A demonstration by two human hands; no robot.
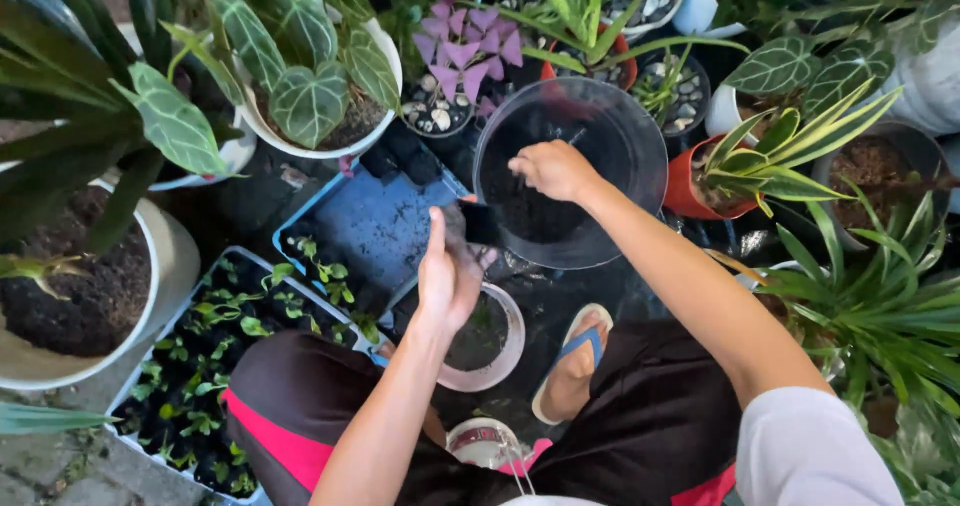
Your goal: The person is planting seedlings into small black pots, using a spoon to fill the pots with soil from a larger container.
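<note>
My left hand (450,276) holds a small black nursery pot (478,223) at the rim of a large clear plastic basin (640,136) with dark soil in it. My right hand (553,169) reaches down into that basin, fingers closed around soil or a small tool; which one I cannot tell. Under my left hand stands a small clear pot (505,351) with soil inside. I am squatting, with a foot in a blue-strapped sandal (578,356) beside it.
A blue seedling tray (375,226) and a second tray (200,366) of small green seedlings lie at left. White pots (160,276) with large leafy plants, a purple-leaved plant (468,46), an orange pot (685,181) and striped foliage (880,306) crowd all sides.
</note>
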